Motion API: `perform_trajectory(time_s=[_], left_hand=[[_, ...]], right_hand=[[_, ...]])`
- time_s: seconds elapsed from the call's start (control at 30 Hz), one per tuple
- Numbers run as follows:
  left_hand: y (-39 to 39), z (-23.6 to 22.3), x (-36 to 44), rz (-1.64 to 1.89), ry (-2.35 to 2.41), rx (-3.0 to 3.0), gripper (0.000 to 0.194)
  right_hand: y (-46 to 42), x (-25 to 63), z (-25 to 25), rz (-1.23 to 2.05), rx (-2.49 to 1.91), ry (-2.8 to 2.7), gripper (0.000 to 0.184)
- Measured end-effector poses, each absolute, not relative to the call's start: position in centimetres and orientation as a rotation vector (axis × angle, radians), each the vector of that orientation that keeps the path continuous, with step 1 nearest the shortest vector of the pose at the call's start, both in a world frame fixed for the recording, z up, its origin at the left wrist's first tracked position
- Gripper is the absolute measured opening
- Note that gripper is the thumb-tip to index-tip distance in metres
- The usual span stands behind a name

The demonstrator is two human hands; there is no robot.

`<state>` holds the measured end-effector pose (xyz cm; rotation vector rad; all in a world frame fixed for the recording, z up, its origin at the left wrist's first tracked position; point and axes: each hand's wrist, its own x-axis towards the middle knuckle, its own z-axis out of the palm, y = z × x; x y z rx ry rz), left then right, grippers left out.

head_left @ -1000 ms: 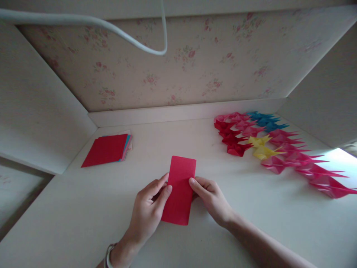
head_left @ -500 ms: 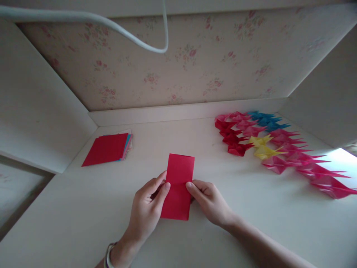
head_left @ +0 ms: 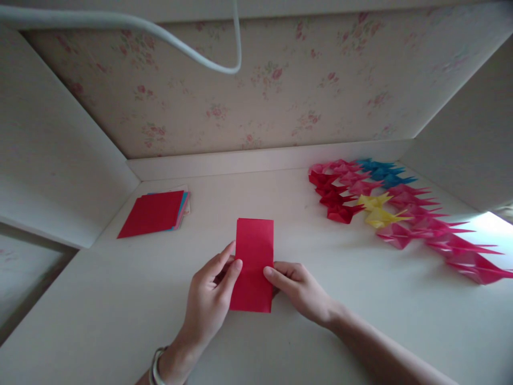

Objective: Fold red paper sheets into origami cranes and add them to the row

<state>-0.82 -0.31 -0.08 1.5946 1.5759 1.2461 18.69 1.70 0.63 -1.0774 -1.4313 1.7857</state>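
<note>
Between my two hands is a red sheet of paper [head_left: 254,246], folded into an upright rectangle with a faint crease across its middle. My left hand [head_left: 211,291] pinches its left edge, thumb on the front and fingers behind. On the opposite edge my right hand [head_left: 300,291] grips in the same way, its thumb a little lower. The fingertips behind the paper are hidden. A light band circles my left wrist.
A stack of coloured paper [head_left: 154,214], red on top, lies at the back left of the white desk [head_left: 132,299]. Rows of folded paper figures in red, pink, blue and yellow [head_left: 380,218] stand at the right. A white cable [head_left: 176,45] hangs above.
The folded red paper has shifted slightly left and turned a little to stand straighter. Both hands keep their hold on its edges.
</note>
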Motion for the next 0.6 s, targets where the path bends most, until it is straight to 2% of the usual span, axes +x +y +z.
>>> perform_trajectory(time_s=[0.23, 0.6], left_hand=[[-0.41, -0.03, -0.77, 1.264, 1.567, 1.587, 0.041], [-0.21, 0.13, -0.7, 1.313, 1.623, 1.523, 0.042]], right_hand=[[1.61, 18.81, 0.24, 1.685, -1.14, -1.57, 0.05], [1.47, 19.05, 0.1, 1.852, -1.018, -1.505, 0.047]])
